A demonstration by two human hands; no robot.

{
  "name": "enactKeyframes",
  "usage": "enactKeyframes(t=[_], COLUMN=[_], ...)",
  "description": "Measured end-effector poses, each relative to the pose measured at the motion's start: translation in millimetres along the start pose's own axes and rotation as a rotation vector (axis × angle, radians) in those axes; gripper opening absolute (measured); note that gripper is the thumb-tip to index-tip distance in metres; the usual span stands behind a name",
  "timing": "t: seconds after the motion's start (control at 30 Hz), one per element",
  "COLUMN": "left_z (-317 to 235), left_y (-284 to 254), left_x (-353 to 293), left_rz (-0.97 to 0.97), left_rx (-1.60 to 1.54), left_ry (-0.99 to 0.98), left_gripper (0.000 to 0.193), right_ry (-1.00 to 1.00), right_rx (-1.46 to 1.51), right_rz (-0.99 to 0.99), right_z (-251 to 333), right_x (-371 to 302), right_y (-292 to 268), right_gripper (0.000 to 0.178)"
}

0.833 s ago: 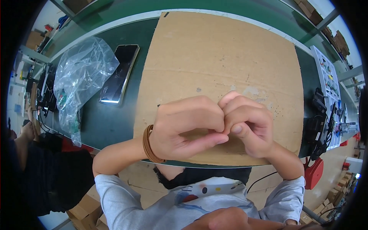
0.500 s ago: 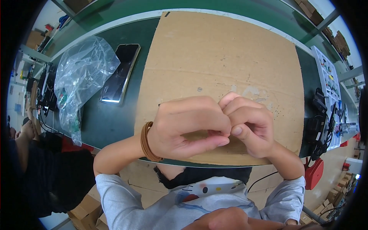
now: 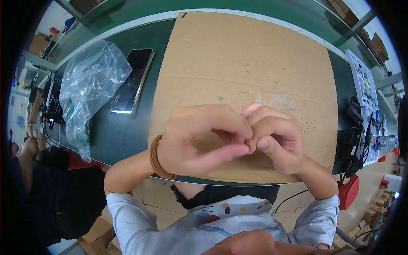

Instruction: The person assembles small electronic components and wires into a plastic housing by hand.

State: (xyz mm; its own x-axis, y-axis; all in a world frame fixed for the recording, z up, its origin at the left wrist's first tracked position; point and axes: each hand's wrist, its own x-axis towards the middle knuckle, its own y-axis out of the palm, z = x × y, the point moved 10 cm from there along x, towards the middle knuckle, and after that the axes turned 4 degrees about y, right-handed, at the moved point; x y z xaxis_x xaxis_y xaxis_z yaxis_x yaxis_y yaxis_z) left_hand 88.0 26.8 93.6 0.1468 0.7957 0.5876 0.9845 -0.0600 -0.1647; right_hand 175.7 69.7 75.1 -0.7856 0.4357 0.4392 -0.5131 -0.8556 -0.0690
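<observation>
Both hands meet above the near part of a brown cardboard sheet (image 3: 238,55). My left hand (image 3: 199,140), with a brown band (image 3: 156,157) on its wrist, is slightly blurred; its thumb and fingertips come together in a pinch against the right fingers. My right hand (image 3: 278,138) has its fingers curled and its thumb pressed to the side of the index finger. Whatever lies between the fingertips is hidden or too small to make out.
On the dark green table (image 3: 102,142), a phone (image 3: 132,83) and a clear plastic bag (image 3: 91,80) lie to the left. At right are black devices with cables (image 3: 350,140) and a white compartment tray (image 3: 366,91). Another person (image 3: 59,195) is at far left.
My left hand has turned and shifted slightly left, its thumb and index finger bowing wider apart behind the pinch. My right hand stays almost still.
</observation>
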Motion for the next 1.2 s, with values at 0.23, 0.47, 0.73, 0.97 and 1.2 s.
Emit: enactKeyframes(t=[0.23, 0.47, 0.73, 0.97, 1.2], left_z=[-3.1, 3.4, -10.7, -9.8, -7.4], left_y=[1.1, 0.1, 13.7, 16.4, 4.6], left_x=[6.0, 3.2, -0.6, -4.2, -5.0], left_rz=[0.116, 0.085, 0.143, 0.134, 0.055], left_rx=[0.112, 0.071, 0.38, 0.347, 0.211], left_ry=[0.005, -0.079, 0.176, 0.215, 0.137], left_gripper=[0.017, 0.015, 0.022, 0.023, 0.014], right_ry=[0.158, 0.21, 0.294, 0.308, 0.216], right_rx=[0.043, 0.109, 0.182, 0.205, 0.194], right_rz=[0.095, 0.157, 0.118, 0.084, 0.098], right_z=[-7.8, -12.6, -22.4, -20.6, -12.9], right_x=[-1.7, -3.4, -7.8, -6.3, -4.3], right_y=[7.7, 13.6, 16.3, 11.8, 9.5], right_gripper=[0.018, 0.021, 0.02, 0.02, 0.019])
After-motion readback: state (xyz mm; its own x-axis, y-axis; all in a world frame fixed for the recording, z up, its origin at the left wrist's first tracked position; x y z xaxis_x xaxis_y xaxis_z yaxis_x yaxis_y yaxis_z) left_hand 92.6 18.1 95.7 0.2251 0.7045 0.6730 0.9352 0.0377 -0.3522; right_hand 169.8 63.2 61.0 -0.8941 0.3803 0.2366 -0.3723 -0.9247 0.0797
